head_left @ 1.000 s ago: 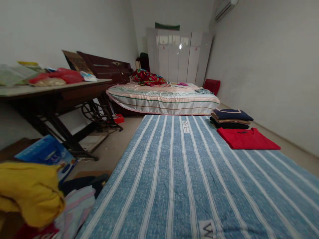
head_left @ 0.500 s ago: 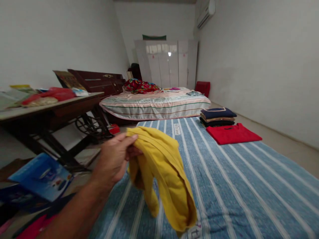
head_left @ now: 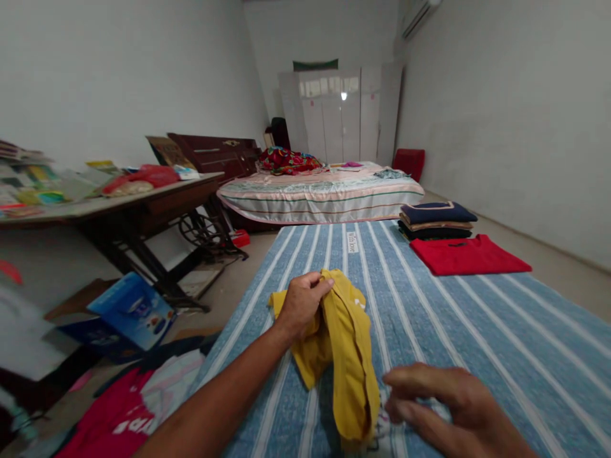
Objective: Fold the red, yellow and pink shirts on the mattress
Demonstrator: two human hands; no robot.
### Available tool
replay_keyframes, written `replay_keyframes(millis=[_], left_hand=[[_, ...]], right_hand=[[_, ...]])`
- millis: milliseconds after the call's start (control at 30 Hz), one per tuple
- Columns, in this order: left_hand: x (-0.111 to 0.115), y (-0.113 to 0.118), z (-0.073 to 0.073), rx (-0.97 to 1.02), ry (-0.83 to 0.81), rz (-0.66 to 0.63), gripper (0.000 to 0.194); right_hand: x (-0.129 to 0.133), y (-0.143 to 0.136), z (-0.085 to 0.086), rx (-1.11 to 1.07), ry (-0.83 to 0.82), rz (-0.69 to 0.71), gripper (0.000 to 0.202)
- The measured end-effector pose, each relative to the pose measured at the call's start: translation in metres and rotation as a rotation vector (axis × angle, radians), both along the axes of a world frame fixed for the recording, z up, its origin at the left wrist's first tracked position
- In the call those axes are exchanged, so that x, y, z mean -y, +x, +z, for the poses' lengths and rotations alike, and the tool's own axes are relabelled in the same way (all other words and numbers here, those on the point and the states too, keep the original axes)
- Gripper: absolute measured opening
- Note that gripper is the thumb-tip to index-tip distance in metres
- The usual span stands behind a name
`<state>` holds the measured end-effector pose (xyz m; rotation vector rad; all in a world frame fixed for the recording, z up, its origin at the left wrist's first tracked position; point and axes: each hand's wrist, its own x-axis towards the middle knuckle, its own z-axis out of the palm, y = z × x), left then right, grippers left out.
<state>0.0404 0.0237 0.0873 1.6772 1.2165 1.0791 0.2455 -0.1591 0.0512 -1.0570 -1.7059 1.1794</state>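
My left hand [head_left: 305, 302] pinches the gathered edge of a yellow garment [head_left: 351, 346] between thumb and fingers. The cloth hangs down in folds onto the blue-and-white striped bed cover [head_left: 429, 318]; a bit of white print shows near its top. Bunched up like this, it does not show what kind of garment it is. My right hand [head_left: 449, 404], somewhat blurred, is at the lower right, apart from the cloth with nothing in it. Its thumb and fingers are spread, pointing toward the garment's lower end.
A folded red T-shirt [head_left: 470, 256] lies on the right of the bed beside a stack of folded clothes [head_left: 436, 219]. Another bed [head_left: 319, 197] stands beyond. At left are a cluttered sewing table [head_left: 191, 184], a blue box [head_left: 136, 312] and a heap of clothes [head_left: 128, 407] below.
My left hand has moved right with the yellow garment, whose lower part now spreads more on the bed. My right hand has come into view at the lower right. The view has swung left.
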Motion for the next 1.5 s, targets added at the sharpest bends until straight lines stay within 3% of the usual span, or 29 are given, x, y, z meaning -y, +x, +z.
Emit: replay_keyframes(millis=[67, 133, 300, 400, 500, 600, 733, 833, 933, 1000, 1100, 1200, 1333, 1400, 1500], left_hand=[[0.000, 0.002, 0.003, 0.054, -0.028, -0.007, 0.028], [0.001, 0.005, 0.004, 0.090, -0.041, 0.022, 0.030], [0.007, 0.019, 0.011, 0.214, -0.060, 0.049, 0.031], [0.008, 0.023, 0.013, 0.213, -0.024, 0.037, 0.029], [0.002, 0.020, 0.012, 0.142, 0.062, 0.069, 0.029], [-0.008, 0.009, 0.011, 0.067, 0.148, 0.105, 0.026], [-0.018, -0.005, 0.009, 0.017, 0.178, 0.120, 0.023], [-0.020, -0.009, 0.003, 0.023, 0.122, 0.032, 0.023], [-0.023, -0.010, -0.008, 0.015, 0.070, -0.034, 0.020], [-0.028, -0.010, -0.016, -0.005, 0.103, 0.025, 0.024], [-0.041, -0.010, -0.023, -0.115, 0.229, 0.137, 0.045], [-0.052, -0.006, -0.022, -0.255, 0.342, 0.027, 0.060], [-0.059, 0.006, -0.019, -0.297, 0.237, -0.269, 0.026], [-0.059, 0.012, -0.017, -0.261, 0.116, -0.274, 0.015], [-0.057, 0.019, -0.013, -0.073, 0.001, -0.161, 0.023]], right_hand=[[-0.019, -0.011, -0.011, 0.156, 0.055, -0.292, 0.035], [-0.031, -0.026, -0.027, 0.305, 0.141, -0.420, 0.049], [-0.037, -0.070, -0.069, 0.495, 0.210, -0.343, 0.092], [-0.046, -0.084, -0.086, 0.547, 0.260, -0.383, 0.076], [-0.061, -0.076, -0.093, 0.497, 0.240, -0.394, 0.050], [-0.073, -0.056, -0.083, 0.209, 0.150, -0.373, 0.033], [-0.080, -0.026, -0.052, -0.202, -0.074, -0.436, 0.013], [-0.081, -0.008, -0.035, -0.452, -0.231, -0.512, 0.012], [-0.081, 0.006, -0.031, -0.629, -0.303, -0.556, 0.017], [-0.081, 0.012, -0.033, -0.690, -0.313, -0.578, 0.018], [-0.080, 0.017, -0.034, -0.747, -0.338, -0.592, 0.020], [-0.080, 0.018, -0.034, -0.766, -0.361, -0.573, 0.020], [-0.088, 0.023, -0.035, -0.752, -0.316, -0.568, 0.019], [-0.096, 0.030, -0.033, -0.749, -0.257, -0.577, 0.019], [-0.112, 0.042, -0.021, -0.771, -0.152, -0.588, 0.019]])
